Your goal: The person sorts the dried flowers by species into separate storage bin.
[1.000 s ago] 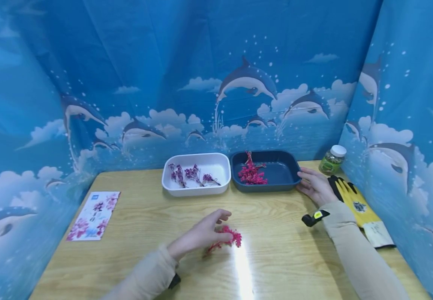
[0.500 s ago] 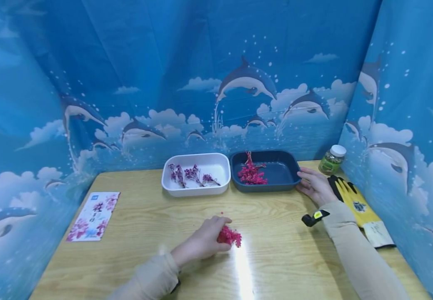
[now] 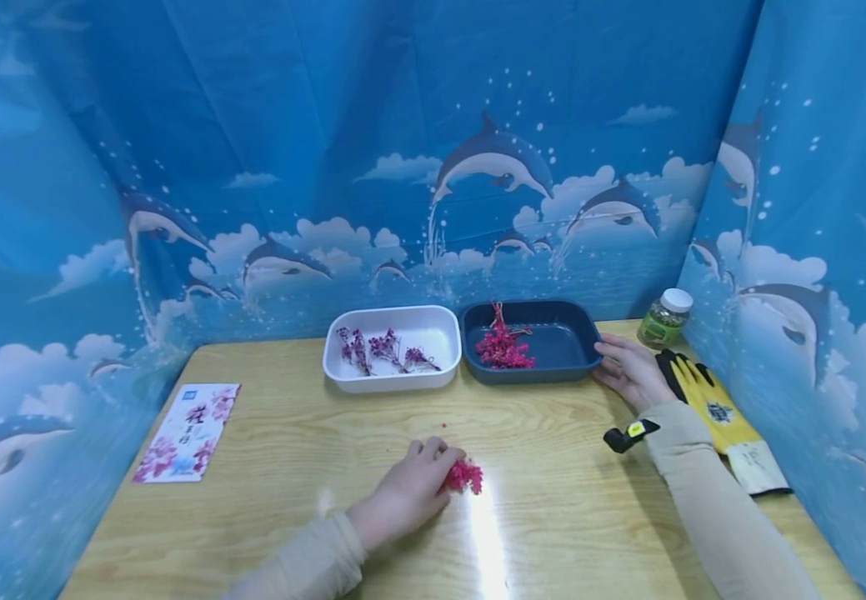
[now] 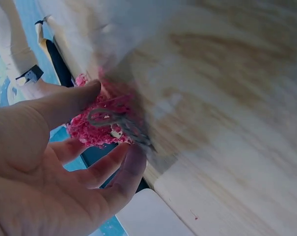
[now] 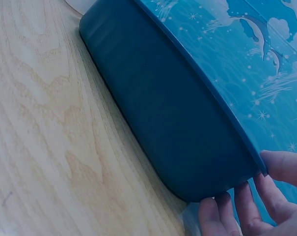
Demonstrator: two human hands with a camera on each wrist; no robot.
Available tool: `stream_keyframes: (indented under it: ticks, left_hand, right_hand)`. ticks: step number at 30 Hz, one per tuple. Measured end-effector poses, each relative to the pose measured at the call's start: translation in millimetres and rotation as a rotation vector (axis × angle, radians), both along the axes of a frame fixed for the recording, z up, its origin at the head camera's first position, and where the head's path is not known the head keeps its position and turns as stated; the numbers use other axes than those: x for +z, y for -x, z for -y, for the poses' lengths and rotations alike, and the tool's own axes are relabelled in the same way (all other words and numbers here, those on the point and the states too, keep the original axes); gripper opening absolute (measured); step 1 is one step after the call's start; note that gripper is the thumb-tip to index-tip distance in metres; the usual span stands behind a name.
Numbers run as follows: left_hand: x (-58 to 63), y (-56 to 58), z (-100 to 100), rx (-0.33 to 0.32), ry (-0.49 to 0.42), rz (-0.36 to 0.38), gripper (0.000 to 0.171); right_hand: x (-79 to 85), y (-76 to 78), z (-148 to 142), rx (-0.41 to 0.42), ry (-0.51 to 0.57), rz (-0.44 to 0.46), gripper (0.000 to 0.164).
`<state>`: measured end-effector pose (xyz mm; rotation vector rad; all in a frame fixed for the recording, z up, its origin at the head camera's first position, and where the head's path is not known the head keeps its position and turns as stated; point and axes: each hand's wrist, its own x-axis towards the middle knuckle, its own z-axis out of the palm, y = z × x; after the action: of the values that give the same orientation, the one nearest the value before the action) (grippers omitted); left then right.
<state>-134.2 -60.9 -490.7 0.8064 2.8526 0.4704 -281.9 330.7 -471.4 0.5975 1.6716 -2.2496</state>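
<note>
My left hand is low over the middle of the table, its thumb and curled fingers around a bunch of pink dried flowers. In the left wrist view, the flowers lie between the thumb and fingertips, with a dark twisted tie around the stems. My right hand holds the right end of a dark blue tray. The right wrist view has the thumb at the tray's rim and the other fingers against its end wall. Another pink dried bunch lies inside this tray.
A white tray with several purple dried sprigs adjoins the dark one. At the right are a white-lidded jar and yellow work gloves. A floral card lies at left. Dolphin-printed curtains enclose the table.
My left hand has come down over the pink dried flowers, and its fingers have closed around them. Small pink bits now lie on the table behind it. The right hand and trays have stayed put.
</note>
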Motion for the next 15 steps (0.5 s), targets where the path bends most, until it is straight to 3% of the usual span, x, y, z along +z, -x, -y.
stream_keyframes:
  ticks: [8,15]
  left_hand:
    - [-2.3,-4.2,-1.4,-0.022,0.028,-0.118,0.041]
    - [0.9,-2.3,-2.5,-0.014,0.023,-0.101,0.040]
  right_hand:
    - [1.7,-0.6,0.1,-0.003,0.005,0.008,0.071]
    - [0.7,0.1,-0.5,-0.008,0.004,0.013,0.073]
